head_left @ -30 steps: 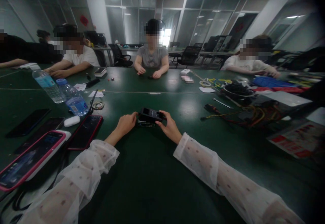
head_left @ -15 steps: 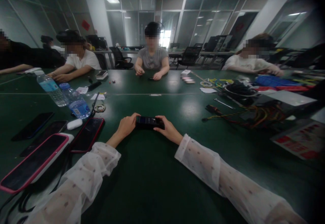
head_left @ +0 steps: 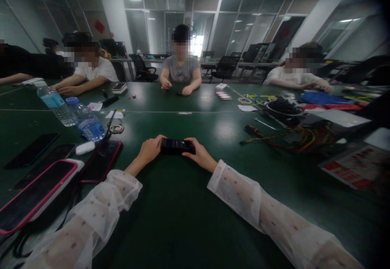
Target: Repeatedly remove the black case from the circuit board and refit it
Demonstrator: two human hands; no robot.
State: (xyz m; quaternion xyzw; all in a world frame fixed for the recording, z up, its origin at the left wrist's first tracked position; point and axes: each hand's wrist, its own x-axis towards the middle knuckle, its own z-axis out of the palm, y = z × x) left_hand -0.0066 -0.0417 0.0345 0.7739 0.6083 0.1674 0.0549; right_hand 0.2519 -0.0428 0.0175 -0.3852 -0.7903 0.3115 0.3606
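Observation:
A small black box-shaped device (head_left: 175, 146) with a lit dark screen is held level between my two hands, just over or on the green table (head_left: 183, 212). My left hand (head_left: 149, 150) grips its left end, fingers bent round the edge. At the other end, my right hand (head_left: 198, 153) is closed on it, thumb along the near side. Whether the device touches the tabletop I cannot tell. Nearest my left arm lies a red-edged phone (head_left: 102, 161), with a white earbud case (head_left: 85, 148) beside it.
On the left are a pink-cased phone (head_left: 38, 194), more dark phones and two water bottles (head_left: 87, 122). To the right lie a wrench (head_left: 265, 124), bundled cables (head_left: 298, 137) and a red-and-white packet (head_left: 356, 165). Several people sit across, one in a grey shirt (head_left: 180, 72).
The whole view has shifted slightly, so table items appear a little further left. Both hands keep the same hold on the black device.

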